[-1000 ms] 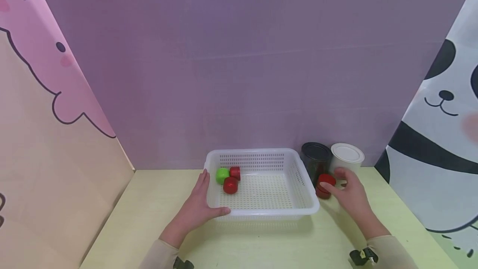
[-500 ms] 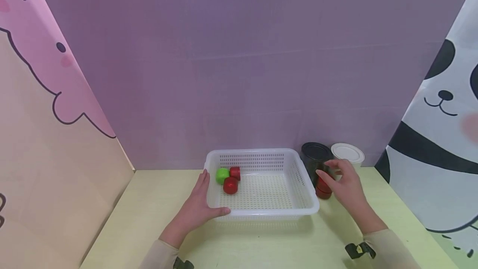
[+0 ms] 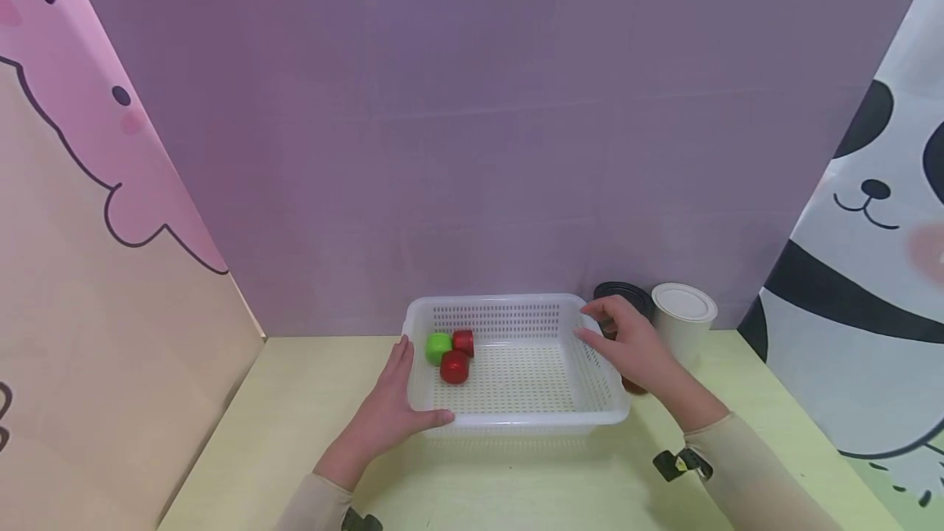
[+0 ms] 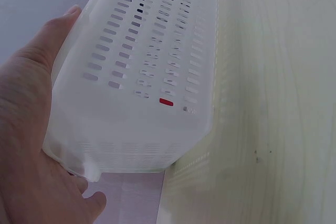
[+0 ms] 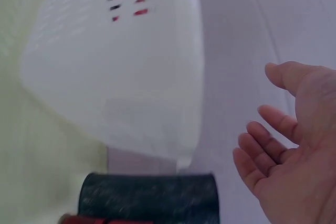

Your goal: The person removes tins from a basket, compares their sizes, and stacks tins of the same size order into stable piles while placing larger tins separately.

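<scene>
A white perforated basket holds a green round object, a red round object and a small red cylindrical one at its left side. My left hand grips the basket's front left corner, thumb over the front rim and fingers along the left rim. Over the basket's right rim hangs my right hand, fingers loosely bent with nothing between them; the right wrist view shows the palm bare. A red container stands mostly hidden behind this hand.
A black-lidded dark can and a white can stand right of the basket, near the purple back wall. Printed side panels flank the pale wooden table.
My right hand has left the red container by the cans and moved left to the basket's right rim. My left hand, the basket and its contents have stayed put.
</scene>
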Demonstrator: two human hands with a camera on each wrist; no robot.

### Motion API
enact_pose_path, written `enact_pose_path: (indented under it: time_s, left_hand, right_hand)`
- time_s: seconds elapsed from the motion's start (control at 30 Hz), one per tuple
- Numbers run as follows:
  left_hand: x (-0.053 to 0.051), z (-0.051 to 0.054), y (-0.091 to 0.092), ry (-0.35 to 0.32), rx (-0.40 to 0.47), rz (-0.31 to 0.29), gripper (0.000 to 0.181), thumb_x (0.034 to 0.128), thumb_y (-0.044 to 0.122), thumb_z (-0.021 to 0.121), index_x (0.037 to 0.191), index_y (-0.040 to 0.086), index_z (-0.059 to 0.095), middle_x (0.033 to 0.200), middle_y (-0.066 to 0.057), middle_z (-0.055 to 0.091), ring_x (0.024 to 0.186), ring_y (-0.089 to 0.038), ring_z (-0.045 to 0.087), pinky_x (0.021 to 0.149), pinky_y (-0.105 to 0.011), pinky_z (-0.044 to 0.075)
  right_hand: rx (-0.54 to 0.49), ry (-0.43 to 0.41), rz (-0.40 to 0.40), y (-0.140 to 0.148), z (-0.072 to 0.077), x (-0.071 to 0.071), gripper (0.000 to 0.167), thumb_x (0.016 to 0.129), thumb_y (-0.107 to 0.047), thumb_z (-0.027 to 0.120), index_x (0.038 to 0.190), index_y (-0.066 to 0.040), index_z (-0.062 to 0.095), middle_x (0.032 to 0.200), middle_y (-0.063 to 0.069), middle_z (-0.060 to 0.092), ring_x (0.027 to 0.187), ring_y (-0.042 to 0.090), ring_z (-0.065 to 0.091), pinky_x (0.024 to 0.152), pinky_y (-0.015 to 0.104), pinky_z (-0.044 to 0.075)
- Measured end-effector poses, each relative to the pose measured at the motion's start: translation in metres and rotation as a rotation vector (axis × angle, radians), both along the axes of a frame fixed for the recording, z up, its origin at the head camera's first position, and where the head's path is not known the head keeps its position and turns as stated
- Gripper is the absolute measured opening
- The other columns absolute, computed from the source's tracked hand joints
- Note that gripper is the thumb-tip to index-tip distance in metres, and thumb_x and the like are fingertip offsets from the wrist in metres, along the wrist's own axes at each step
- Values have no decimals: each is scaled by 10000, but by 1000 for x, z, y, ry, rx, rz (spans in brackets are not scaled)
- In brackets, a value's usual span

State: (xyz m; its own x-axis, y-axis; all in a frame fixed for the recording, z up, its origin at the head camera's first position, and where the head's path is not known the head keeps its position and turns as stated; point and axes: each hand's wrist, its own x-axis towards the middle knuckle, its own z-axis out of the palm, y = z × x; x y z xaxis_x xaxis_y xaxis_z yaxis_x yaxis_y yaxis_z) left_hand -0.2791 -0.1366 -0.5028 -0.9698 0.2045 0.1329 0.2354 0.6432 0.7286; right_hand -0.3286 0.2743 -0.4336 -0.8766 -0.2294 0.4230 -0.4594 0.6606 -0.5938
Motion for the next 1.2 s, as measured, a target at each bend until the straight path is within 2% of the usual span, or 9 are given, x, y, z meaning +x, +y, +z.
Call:
enact_pose_path:
  time_s: [0.2,0.4,0.8,1.03,1.2]
  left_hand:
    - [1,1,0,-2,1,-1,1401,797,565,977,1765,21,122,1859,-137,49,1692,-412,137,1277,-646,323]
    - [-1,-1,0,-2,-2,4,1391,797,539,985,1769,33,128,1861,-125,51,1690,-411,151,1269,-654,332]
    - [-4,-4,-1,-3,-5,-1,1399,793,554,982,1769,35,124,1861,-125,55,1689,-405,159,1275,-647,326]
    - [-3,-2,-1,0,-2,0,1380,803,527,984,1763,13,136,1857,-146,62,1685,-425,160,1272,-656,322]
    - [-3,-1,0,1,-5,6,1373,805,519,985,1762,12,142,1856,-148,70,1682,-427,172,1272,-657,324]
  right_hand:
    - [43,3,100,-25,13,-8,313,1016,-154,822,1274,-20,707,1207,98,667,1153,317,630,968,544,577]
    - [84,-81,163,-41,20,-14,384,1025,-195,819,1341,-18,693,1277,115,662,1202,324,619,1034,593,558]
    - [219,-140,309,-68,29,-30,469,988,-204,861,1406,-63,699,1357,88,678,1248,326,634,1073,595,560]
    - [275,-179,333,-82,33,-36,516,973,-249,884,1433,-116,691,1355,43,669,1256,287,628,1081,527,578]
    - [290,-202,361,-89,34,-43,521,968,-254,890,1430,-127,684,1352,41,668,1292,336,633,1093,522,576]
